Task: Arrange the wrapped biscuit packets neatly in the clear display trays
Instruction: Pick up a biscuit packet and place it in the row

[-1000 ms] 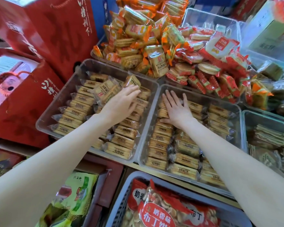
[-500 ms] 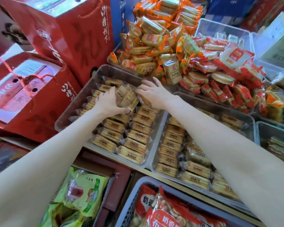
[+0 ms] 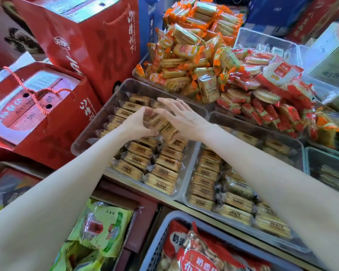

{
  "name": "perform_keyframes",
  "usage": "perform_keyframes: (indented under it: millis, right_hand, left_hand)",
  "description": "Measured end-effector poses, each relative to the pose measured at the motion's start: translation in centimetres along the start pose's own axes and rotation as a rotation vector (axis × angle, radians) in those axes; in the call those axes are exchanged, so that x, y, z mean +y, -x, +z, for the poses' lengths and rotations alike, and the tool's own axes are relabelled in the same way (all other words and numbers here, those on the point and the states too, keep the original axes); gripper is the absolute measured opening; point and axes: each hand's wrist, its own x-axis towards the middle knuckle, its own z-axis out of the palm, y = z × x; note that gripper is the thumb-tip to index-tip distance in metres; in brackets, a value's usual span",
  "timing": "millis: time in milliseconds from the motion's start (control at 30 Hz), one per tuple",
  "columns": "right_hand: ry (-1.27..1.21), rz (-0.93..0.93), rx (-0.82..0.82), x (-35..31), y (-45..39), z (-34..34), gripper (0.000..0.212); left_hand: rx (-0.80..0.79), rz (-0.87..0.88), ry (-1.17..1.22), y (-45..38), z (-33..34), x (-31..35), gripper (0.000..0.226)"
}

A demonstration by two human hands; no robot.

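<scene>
Here, the packets in hand sit over the middle of the left tray, a small loose clump lying slantwise across the rows beneath. Left hand grips the clump's near-left side, fingers curled round it. Right hand lies on its far-right side, fingers spread and fairly straight, pressing rather than clasping; whether its thumb hooks under, cannot tell. The two hands squeeze the clump between them.

Around it, the left tray holds rows of tan packets, tidy at the near end, less so toward the far wall. Right of the left tray, touching it, the second tray holds like rows, partly hidden by the right forearm.

Beyond the left tray: a heap of orange packets; right of that, red packets. Left of the tray, red boxes. Nearer than the tray, a basket of red bags and some green bags.

Step, as judged: squaring a gathered clump before seating it in a row. Next move likely calls for turning the clump parallel to the rows, lowering it into the gap at the far half, then easing both hands off without dragging neighbours askew.
</scene>
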Motion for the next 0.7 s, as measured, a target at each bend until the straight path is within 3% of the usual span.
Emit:
perform_keyframes:
  millis: [100,200,333,467,600,700]
  right_hand:
    - [0.141,0.005,-0.120,0.5,-1.0,0.0,0.121]
    - [0.087,-0.008,-0.218,0.0,-1.8,0.2,0.126]
    - [0.024,0.060,-0.020,-0.5,-0.3,0.4,0.107]
    - [-0.168,0.330,0.228,0.7,4.1,-1.8,0.098]
    - [-0.432,0.707,0.257,3.2,11.1,-2.5,0.106]
    - [-0.825,0.846,0.310,2.1,14.6,-0.4,0.103]
  left_hand:
    - [-0.056,0.022,0.090,0.4,0.2,0.0,0.075]
    - [-0.038,0.010,0.183,1.1,0.4,0.0,0.070]
    - [0.020,0.017,0.288,2.4,-0.3,-0.1,0.057]
    - [-0.094,0.081,0.128,3.1,-0.2,0.5,0.039]
    - [-0.159,0.124,0.037,3.4,2.2,1.8,0.036]
    - [-0.191,0.205,-0.097,3.6,4.4,3.7,0.048]
